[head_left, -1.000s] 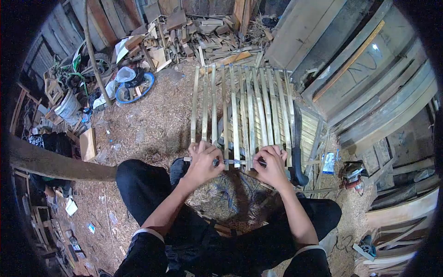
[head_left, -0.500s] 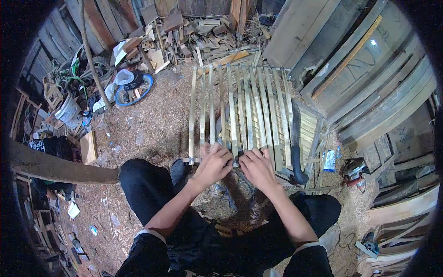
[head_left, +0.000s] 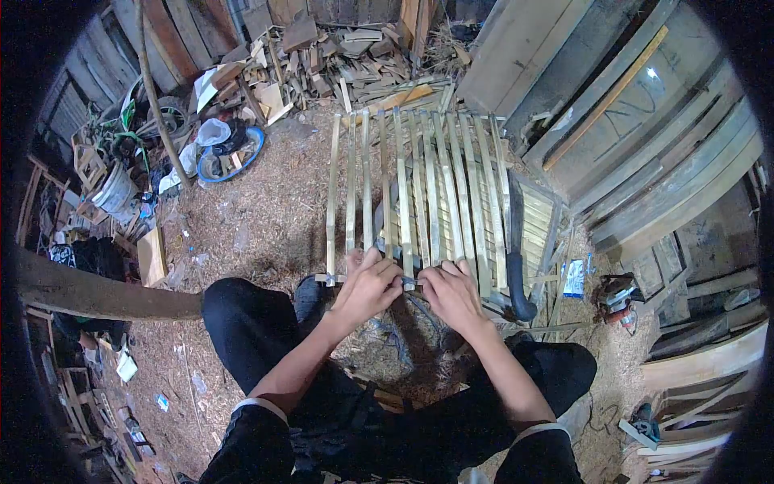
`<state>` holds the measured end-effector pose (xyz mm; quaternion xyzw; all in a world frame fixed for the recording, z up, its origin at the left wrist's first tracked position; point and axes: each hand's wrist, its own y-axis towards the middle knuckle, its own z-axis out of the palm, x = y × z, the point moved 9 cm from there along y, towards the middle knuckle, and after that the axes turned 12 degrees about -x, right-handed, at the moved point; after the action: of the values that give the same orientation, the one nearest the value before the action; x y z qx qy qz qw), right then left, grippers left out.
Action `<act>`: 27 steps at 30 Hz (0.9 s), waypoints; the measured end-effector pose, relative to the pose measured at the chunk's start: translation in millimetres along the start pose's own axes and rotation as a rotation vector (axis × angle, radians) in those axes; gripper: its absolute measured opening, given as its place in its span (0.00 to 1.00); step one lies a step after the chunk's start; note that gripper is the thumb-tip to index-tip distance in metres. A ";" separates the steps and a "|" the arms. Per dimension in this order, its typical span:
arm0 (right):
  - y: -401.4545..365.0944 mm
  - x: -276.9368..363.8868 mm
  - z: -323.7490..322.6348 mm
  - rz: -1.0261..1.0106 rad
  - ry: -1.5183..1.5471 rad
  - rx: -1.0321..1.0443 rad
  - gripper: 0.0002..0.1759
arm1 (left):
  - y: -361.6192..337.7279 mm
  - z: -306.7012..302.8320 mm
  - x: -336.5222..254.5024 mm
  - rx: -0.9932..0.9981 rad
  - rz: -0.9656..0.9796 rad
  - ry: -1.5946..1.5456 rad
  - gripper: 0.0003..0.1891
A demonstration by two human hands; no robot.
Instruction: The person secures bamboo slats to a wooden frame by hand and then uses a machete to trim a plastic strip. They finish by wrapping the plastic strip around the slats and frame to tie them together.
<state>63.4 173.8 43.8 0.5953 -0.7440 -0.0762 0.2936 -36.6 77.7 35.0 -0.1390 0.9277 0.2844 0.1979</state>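
A row of long, thin wooden slats [head_left: 401, 189] lies side by side in front of me, with a narrow cross strip [head_left: 324, 278] under their near ends. My left hand [head_left: 369, 289] is closed, its bent fingers gripping the near ends at the left of the row. Close to its right, my right hand [head_left: 451, 292] is also closed, fingertips pressed on the slat ends. Between the two hands shows one slat's near end with a small dark tie [head_left: 409, 281] around it. What the fingertips pinch there is mostly hidden. A dark curved handle [head_left: 520, 286] rests along the row's right side.
Wood offcuts [head_left: 347, 68] are heaped against the back wall. At the left stand a blue-rimmed basin [head_left: 230, 168] and a white bucket [head_left: 115, 194]; a thick beam [head_left: 105, 290] juts in. A power tool [head_left: 619, 302] sits right, beside leaning boards [head_left: 677, 185]. Shavings cover the floor.
The view has shifted slightly. Both hands stay at the slat ends, and the right fingers have moved a little, leaving more of the dark tie showing between the hands.
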 end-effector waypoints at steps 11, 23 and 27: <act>4.0 -0.4 2.0 0.061 -0.004 -0.010 0.09 | 0.6 4.0 -7.7 0.005 0.060 0.155 0.10; -6.0 -4.8 21.0 0.151 -0.061 -0.009 0.11 | -3.5 23.2 -2.0 0.018 -0.026 0.112 0.10; -12.2 -7.1 22.8 0.146 -0.074 -0.005 0.11 | -6.2 30.0 3.2 0.005 -0.054 0.102 0.10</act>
<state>62.5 171.5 17.1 0.5353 -0.7958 -0.0786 0.2720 -28.5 89.8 7.8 -0.1779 0.9332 0.2690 0.1583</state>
